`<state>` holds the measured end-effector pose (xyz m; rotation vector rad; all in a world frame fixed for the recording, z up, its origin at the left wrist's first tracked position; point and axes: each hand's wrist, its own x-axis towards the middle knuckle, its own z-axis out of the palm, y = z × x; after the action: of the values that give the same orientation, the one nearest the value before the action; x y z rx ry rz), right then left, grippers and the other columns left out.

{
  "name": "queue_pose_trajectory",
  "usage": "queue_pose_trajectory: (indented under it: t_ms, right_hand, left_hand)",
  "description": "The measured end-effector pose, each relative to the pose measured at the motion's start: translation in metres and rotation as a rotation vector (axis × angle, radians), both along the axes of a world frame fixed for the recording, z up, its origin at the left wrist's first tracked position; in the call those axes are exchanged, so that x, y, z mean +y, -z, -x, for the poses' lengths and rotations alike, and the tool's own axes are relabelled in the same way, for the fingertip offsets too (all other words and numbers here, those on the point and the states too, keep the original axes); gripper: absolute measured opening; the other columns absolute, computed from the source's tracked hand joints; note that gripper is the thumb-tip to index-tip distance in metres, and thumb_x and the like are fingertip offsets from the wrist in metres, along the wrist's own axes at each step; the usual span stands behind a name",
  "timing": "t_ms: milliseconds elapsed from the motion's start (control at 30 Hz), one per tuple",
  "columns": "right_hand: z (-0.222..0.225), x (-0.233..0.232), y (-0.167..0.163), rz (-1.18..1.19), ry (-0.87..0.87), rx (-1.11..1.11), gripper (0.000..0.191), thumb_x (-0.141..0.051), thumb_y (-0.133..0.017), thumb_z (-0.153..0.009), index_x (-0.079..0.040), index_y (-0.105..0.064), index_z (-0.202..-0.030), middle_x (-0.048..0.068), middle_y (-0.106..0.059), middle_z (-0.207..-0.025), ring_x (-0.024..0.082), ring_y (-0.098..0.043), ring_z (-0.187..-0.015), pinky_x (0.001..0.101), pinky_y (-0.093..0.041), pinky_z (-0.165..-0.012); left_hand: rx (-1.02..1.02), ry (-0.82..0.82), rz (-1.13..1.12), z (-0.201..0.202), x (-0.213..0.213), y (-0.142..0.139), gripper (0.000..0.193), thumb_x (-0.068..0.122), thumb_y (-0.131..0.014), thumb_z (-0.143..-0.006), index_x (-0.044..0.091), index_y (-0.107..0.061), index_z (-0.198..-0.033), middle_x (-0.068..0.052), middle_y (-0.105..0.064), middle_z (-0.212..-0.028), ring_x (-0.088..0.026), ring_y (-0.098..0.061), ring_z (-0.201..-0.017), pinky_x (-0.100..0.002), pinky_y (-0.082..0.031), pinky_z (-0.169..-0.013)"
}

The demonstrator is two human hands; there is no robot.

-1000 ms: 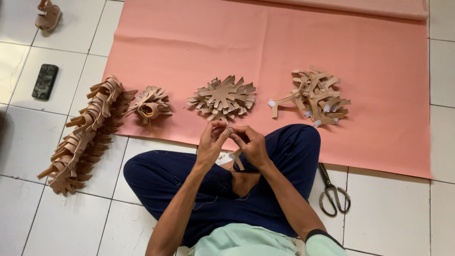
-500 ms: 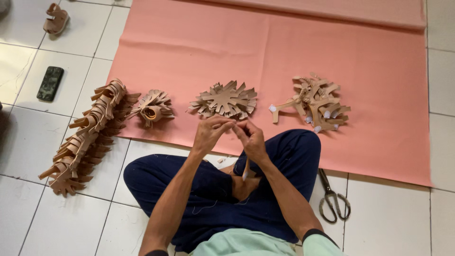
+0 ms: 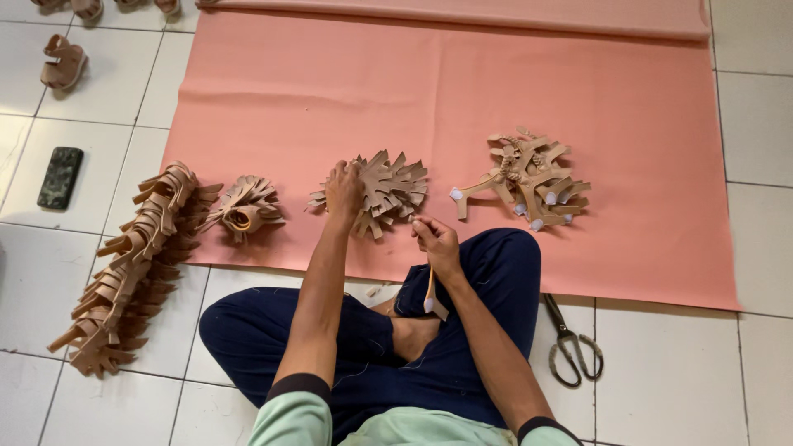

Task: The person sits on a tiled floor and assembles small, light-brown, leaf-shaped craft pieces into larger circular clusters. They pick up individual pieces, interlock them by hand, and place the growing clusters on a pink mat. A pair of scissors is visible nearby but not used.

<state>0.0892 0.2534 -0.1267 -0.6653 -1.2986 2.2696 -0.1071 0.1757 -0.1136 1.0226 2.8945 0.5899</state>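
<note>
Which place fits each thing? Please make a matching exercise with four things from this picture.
Things:
1. scissors
2. dark phone
3. left hand
4. tan strap

Places:
A. hanging from the right hand
B. on the white tiles, right of the knee
C. on the middle pile of cut pieces
D. on the tiles, far left

Pairs: 1-B, 2-D, 3-C, 4-A

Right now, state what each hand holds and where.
Right hand pinches a tan leather strap at its upper end. Left hand rests on the tan cut-piece pile, grip unclear.
</note>
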Motion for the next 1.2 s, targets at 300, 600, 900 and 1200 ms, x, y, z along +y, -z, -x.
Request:
queue_pose_trajectory:
  t_ms: [300,600,900,1200]
  right_hand:
    - [-0.001,-0.024,-0.002,-0.165,0.052,-0.09,0.019,-0.019,-0.071,-0.098,0.0,-0.072,-0.096,-0.002,-0.057,-0.07,0.003,-0.046,-0.055,0.0194,-0.036,-0.048]
    - [-0.016,-0.039,-0.002,-0.098,0.064,-0.094,0.021,-0.022,-0.07,-0.098,-0.002,-0.069,-0.09,-0.004,-0.056,-0.071,0.002,-0.044,-0.056,0.0197,-0.034,-0.049]
    - [-0.014,-0.071,-0.002,-0.223,0.016,-0.198,0.02,-0.022,-0.068,-0.096,-0.004,-0.072,-0.09,-0.006,-0.054,-0.068,0.002,-0.045,-0.056,0.0197,-0.036,-0.05]
    - [-0.053,-0.14,-0.016,-0.284,-0.139,-0.052,0.02,-0.022,-0.064,-0.104,-0.003,-0.07,-0.102,-0.007,-0.054,-0.073,0.001,-0.044,-0.062,0.0179,-0.037,-0.054]
  left_hand:
    - [0.14,0.182,0.058,-0.011,-0.039,-0.006,0.066,-0.002,-0.065,-0.074,0.004,-0.049,-0.138,-0.021,-0.057,-0.128,-0.042,-0.058,-0.115,-0.054,-0.048,-0.093]
    - [0.012,0.049,-0.474,-0.033,-0.095,-0.025,0.005,0.007,-0.071,-0.094,0.002,-0.072,-0.096,-0.018,-0.07,-0.094,-0.035,-0.069,-0.081,-0.044,-0.056,-0.07]
    - [-1.341,-0.338,-1.545,-0.114,-0.204,-0.01,0.012,0.003,-0.066,-0.099,-0.001,-0.063,-0.11,-0.011,-0.067,-0.104,-0.021,-0.068,-0.1,-0.033,-0.058,-0.096]
    - [-1.05,-0.009,-1.411,-0.172,-0.243,-0.055,0.044,0.004,-0.068,-0.098,-0.008,-0.058,-0.139,-0.016,-0.068,-0.129,-0.019,-0.067,-0.119,-0.028,-0.054,-0.107]
